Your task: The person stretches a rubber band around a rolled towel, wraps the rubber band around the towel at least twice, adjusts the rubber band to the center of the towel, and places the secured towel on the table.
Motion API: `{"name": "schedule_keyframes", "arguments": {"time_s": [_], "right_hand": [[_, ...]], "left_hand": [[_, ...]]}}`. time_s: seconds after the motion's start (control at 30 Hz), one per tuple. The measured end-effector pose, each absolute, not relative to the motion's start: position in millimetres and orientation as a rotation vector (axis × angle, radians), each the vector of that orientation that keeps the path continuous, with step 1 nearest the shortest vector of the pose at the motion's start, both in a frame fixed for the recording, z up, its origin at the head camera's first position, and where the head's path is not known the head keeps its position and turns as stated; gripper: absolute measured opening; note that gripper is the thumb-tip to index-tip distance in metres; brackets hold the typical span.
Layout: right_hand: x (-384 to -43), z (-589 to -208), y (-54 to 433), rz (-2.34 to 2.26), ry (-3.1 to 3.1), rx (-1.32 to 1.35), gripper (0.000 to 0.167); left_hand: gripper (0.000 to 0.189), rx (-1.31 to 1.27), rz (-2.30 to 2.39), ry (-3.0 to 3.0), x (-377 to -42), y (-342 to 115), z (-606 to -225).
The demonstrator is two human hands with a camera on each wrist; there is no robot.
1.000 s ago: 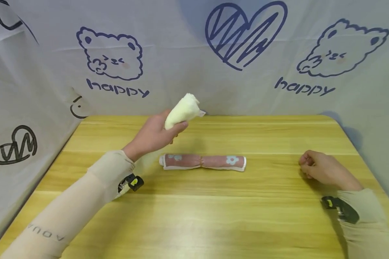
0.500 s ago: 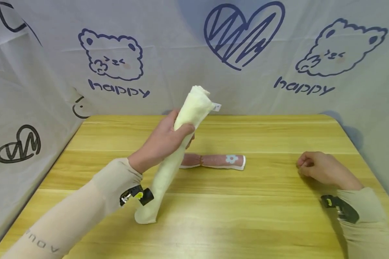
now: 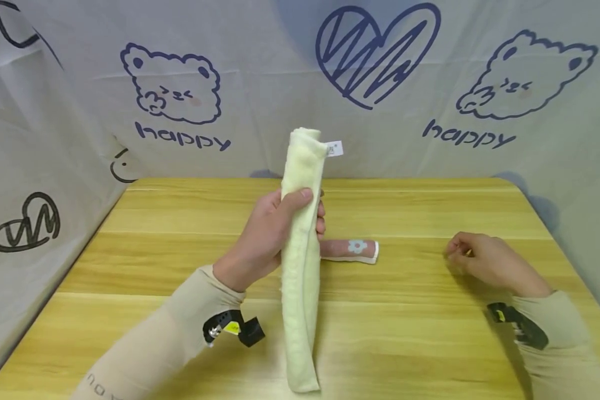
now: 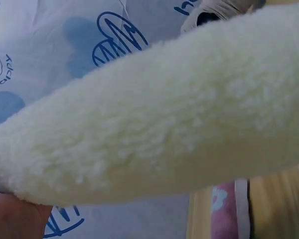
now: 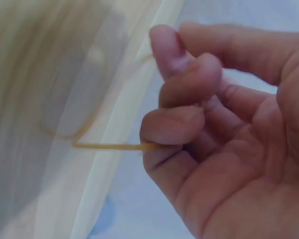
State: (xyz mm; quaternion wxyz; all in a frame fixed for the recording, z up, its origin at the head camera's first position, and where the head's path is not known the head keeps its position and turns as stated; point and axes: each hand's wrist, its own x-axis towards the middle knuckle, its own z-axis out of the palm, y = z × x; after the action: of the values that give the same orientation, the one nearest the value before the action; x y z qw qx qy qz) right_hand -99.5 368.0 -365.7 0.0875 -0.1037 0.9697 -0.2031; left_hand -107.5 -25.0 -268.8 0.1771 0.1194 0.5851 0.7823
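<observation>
My left hand (image 3: 265, 236) grips a rolled pale yellow towel (image 3: 300, 294) around its upper part, thumb across the front. The roll stands nearly upright in the head view, a white tag (image 3: 334, 148) sticking out near its top. Fuzzy towel fabric (image 4: 154, 119) fills much of the left wrist view. Over the table's right side, my right hand (image 3: 495, 261) has curled fingers. A thin tan rubber band (image 5: 109, 146) hangs in a loop from these fingers in the right wrist view.
Behind the yellow towel lies a rolled pink towel (image 3: 350, 250) with a pale blue flower, partly covered. The wooden table (image 3: 405, 333) ends at a white cloth backdrop (image 3: 270, 94) with blue drawings.
My left hand has moved right and toward me, turning the yellow towel from steeply foreshortened to nearly upright. It now hides the pink towel's left part. The right hand has shifted slightly left.
</observation>
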Motion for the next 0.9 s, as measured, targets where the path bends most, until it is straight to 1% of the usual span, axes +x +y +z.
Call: {"name": "schedule_keyframes", "arguments": {"time_s": [0.13,0.23,0.47,0.6,0.8,0.9], "right_hand": [[-99.4,-365.1,361.3,-0.604,2.881,-0.309,0.012],[-98.2,-363.7,355.4,-0.621,2.889,-0.311,0.011],[-96.6,-356.2,336.8,-0.571,2.947,-0.385,0.003],[-97.3,-350.1,323.0,-0.574,2.995,-0.435,0.004],[-101.9,-335.2,299.4,-0.637,3.042,-0.506,0.003],[-105.5,-327.4,286.5,-0.667,3.019,-0.545,0.008]], "left_hand": [[0.024,0.295,2.281,1.555,-106.2,-15.8,-284.5],[0.022,0.279,2.312,1.503,-105.7,-11.4,-297.1],[0.028,0.338,2.325,1.418,-110.9,-10.8,-321.8],[0.029,0.339,2.289,1.438,-113.8,-12.1,-332.9],[0.024,0.346,2.238,1.489,-114.1,-8.4,-344.4],[0.025,0.293,2.238,1.489,-114.2,-7.6,-347.7]]}}
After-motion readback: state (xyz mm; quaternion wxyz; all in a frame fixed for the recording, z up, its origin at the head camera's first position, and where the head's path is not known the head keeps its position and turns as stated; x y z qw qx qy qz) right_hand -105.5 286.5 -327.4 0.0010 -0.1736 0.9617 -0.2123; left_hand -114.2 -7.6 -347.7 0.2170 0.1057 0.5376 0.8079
